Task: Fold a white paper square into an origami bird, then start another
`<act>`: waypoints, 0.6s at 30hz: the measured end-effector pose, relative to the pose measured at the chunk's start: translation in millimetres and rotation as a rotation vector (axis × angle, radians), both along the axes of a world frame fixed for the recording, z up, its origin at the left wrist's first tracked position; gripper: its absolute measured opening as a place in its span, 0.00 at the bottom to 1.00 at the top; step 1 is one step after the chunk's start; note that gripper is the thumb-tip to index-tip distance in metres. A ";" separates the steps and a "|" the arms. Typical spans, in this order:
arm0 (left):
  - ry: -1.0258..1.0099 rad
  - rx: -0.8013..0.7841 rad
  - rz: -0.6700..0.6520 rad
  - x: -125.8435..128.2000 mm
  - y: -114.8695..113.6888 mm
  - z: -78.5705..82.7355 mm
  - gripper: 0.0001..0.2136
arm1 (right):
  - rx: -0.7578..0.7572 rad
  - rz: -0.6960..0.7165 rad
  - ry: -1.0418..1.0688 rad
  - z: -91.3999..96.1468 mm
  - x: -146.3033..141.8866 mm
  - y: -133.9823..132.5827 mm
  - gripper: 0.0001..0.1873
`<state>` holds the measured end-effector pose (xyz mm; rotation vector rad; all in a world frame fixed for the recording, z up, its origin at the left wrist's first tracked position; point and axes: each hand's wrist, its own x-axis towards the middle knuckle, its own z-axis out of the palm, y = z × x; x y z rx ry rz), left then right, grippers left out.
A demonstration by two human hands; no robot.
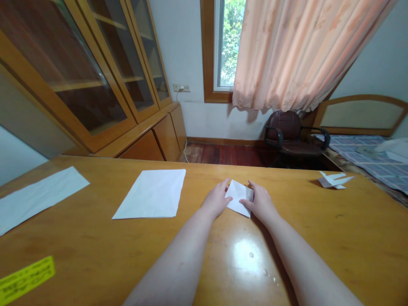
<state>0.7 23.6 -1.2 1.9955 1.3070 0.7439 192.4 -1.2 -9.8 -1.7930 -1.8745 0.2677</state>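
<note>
A small folded white paper (237, 196) lies on the wooden table (95, 250) just ahead of me. My left hand (217, 198) rests on its left edge with fingers pressed down on the fold. My right hand (259, 200) pinches the paper's right edge, thumb underneath. Both forearms reach in from the bottom of the view.
A flat white sheet (153, 193) lies left of my hands, another sheet (35, 197) at the far left. A folded paper figure (334, 180) sits at the right. A yellow label (25, 279) is stuck near the front left. Beyond the table are a chair (291, 136), cabinet (95, 76) and bed (372, 157).
</note>
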 end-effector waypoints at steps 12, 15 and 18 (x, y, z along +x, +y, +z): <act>0.041 0.083 0.007 -0.2 -1.2 3.9 0.17 | -0.009 0.344 -0.012 2.8 3.1 -0.4 0.14; -0.017 0.090 0.025 0.8 -1.7 7.0 0.15 | -0.021 0.344 -0.018 0.7 3.5 0.2 0.16; -0.083 0.084 0.010 1.3 -2.0 8.9 0.16 | -0.021 0.336 -0.027 -1.5 3.5 0.6 0.17</act>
